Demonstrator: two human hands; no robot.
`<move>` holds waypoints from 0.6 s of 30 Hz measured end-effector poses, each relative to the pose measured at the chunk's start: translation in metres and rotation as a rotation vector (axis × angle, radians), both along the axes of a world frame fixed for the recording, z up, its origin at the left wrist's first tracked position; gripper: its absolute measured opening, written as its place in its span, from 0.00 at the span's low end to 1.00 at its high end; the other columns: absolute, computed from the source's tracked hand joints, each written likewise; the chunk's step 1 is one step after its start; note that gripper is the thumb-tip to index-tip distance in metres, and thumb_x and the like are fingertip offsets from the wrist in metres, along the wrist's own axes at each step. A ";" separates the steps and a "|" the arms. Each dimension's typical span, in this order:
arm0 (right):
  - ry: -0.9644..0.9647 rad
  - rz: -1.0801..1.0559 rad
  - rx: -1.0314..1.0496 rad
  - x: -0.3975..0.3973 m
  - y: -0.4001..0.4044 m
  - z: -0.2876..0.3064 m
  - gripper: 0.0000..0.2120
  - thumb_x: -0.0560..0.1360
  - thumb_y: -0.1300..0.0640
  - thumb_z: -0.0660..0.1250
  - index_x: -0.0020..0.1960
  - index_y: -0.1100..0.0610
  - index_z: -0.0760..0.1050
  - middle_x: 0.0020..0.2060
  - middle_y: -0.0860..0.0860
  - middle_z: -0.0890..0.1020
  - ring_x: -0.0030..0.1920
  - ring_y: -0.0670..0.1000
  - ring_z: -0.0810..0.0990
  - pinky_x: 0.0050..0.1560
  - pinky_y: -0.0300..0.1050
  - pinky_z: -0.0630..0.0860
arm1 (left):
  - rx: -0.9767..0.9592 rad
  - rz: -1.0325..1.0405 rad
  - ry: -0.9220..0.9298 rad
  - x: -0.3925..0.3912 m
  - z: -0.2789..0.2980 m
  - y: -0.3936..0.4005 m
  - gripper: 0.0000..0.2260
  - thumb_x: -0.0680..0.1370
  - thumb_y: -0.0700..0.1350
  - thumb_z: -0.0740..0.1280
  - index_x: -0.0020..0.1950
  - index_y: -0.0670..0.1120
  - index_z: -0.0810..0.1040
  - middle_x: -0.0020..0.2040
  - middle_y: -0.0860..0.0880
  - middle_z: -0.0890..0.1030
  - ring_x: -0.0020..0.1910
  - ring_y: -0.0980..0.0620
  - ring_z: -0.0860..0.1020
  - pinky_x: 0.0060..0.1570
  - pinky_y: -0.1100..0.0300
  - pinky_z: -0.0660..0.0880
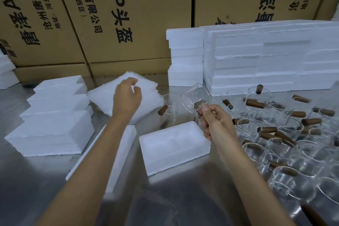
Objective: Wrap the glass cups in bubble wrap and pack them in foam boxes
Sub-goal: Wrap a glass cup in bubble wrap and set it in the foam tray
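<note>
My right hand (216, 121) grips the brown handle of a clear glass cup (194, 97) and holds it tilted in the air above the table. My left hand (126, 97) hovers over a stack of white bubble wrap sheets (146, 95), fingers loosely curled over the top sheet; whether it holds a sheet I cannot tell. An open white foam box (172, 148) lies in front of me between my arms. Its flat foam lid (119, 154) lies partly under my left forearm. Several more glass cups with brown handles (286, 134) crowd the table on the right.
Closed foam boxes (53, 130) are stacked at the left. A wall of foam boxes (266, 57) stands at the back right. Large printed cardboard cartons (113, 14) rise behind the steel table (36, 180). One lone cup (169, 104) stands beside the bubble wrap.
</note>
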State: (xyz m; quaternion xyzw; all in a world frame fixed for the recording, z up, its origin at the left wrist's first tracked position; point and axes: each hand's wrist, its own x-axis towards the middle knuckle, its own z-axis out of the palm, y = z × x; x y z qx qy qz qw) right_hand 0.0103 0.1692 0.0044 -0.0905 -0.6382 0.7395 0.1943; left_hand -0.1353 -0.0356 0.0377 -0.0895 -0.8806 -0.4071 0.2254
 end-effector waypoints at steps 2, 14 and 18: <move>0.000 -0.022 0.010 0.000 -0.001 0.000 0.07 0.82 0.56 0.62 0.48 0.57 0.75 0.31 0.51 0.68 0.25 0.44 0.61 0.23 0.37 0.59 | -0.048 0.080 -0.078 -0.031 0.006 -0.010 0.16 0.82 0.40 0.62 0.69 0.38 0.75 0.68 0.41 0.76 0.67 0.42 0.73 0.68 0.52 0.68; 0.027 -0.042 -0.117 -0.002 0.002 0.002 0.07 0.82 0.57 0.61 0.48 0.59 0.75 0.29 0.51 0.71 0.25 0.46 0.63 0.24 0.39 0.59 | -0.154 0.151 -0.036 -0.060 0.004 -0.015 0.08 0.78 0.36 0.64 0.46 0.38 0.83 0.49 0.41 0.83 0.47 0.45 0.78 0.43 0.58 0.69; 0.066 -0.010 -0.261 -0.002 0.007 0.004 0.08 0.83 0.57 0.60 0.47 0.59 0.74 0.26 0.49 0.73 0.24 0.46 0.65 0.25 0.42 0.60 | 0.002 -0.010 0.098 -0.014 0.022 -0.016 0.05 0.77 0.38 0.69 0.44 0.45 0.82 0.49 0.50 0.80 0.39 0.60 0.75 0.37 0.74 0.68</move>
